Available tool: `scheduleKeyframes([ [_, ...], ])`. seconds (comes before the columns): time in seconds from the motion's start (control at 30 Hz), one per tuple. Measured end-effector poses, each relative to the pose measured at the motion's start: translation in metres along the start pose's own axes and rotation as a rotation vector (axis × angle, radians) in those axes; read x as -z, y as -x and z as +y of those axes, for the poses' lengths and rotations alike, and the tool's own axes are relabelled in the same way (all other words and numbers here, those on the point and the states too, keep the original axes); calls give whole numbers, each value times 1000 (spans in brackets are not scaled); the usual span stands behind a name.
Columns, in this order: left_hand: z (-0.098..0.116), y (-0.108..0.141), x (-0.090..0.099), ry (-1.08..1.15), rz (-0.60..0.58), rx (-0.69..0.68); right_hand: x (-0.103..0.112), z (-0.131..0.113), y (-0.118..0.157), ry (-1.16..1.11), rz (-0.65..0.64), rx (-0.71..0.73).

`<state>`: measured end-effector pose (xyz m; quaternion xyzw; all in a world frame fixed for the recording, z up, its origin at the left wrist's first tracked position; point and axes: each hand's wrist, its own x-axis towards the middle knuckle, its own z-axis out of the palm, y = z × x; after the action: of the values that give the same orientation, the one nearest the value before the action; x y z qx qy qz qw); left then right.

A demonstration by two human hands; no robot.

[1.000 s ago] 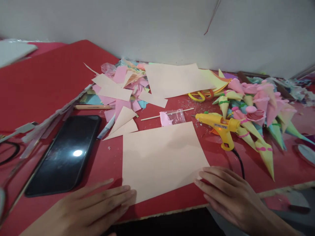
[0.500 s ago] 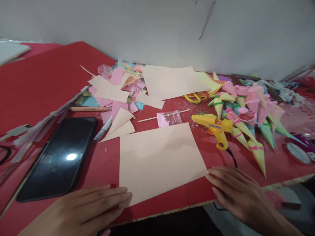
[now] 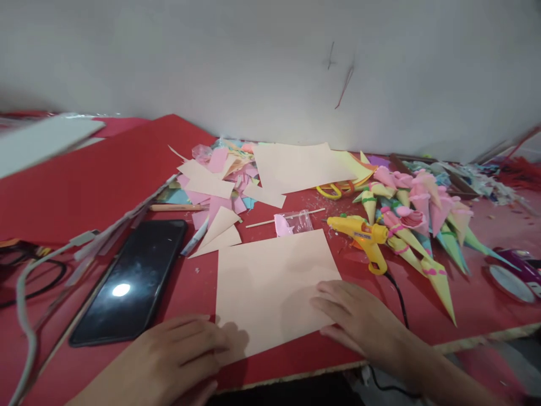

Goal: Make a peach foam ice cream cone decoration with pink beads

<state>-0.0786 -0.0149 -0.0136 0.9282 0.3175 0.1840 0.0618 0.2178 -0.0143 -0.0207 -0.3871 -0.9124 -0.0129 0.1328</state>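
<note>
A pale peach sheet of paper lies flat on the red table in front of me. My left hand is at its lower left corner, fingers stretched out and casting a shadow on the paper. Over the sheet's right side is my right hand, with its fingers extended and slightly apart. Whether the right fingertips press on the paper or hover just above it, I cannot tell. Just beyond the sheet's far edge are a thin wooden stick and a small clear plastic bag with a pink piece beside it.
A yellow glue gun lies right of the sheet, its black cord running toward the table edge. Further right are several paper cones. A black phone lies left. Paper scraps, another peach sheet and yellow-handled scissors are behind.
My right hand has moved left from the sheet's lower right corner to over its right side. The left hand stays by the lower left corner. The view has tilted up.
</note>
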Motion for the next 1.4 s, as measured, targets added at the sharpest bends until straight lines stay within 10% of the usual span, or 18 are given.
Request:
scheduleKeyframes([
  [0.17,-7,0,3,-37,-99,-83,5,4,-7,144,75,222],
  [0.6,33,-74,37,-418,307,-182,59,-9,-57,56,302,251],
  [1.03,8,-95,69,-615,544,-264,87,5,-60,-6,395,90],
  [1.4,-27,-75,93,-848,409,77,89,27,-46,-83,289,-63],
])
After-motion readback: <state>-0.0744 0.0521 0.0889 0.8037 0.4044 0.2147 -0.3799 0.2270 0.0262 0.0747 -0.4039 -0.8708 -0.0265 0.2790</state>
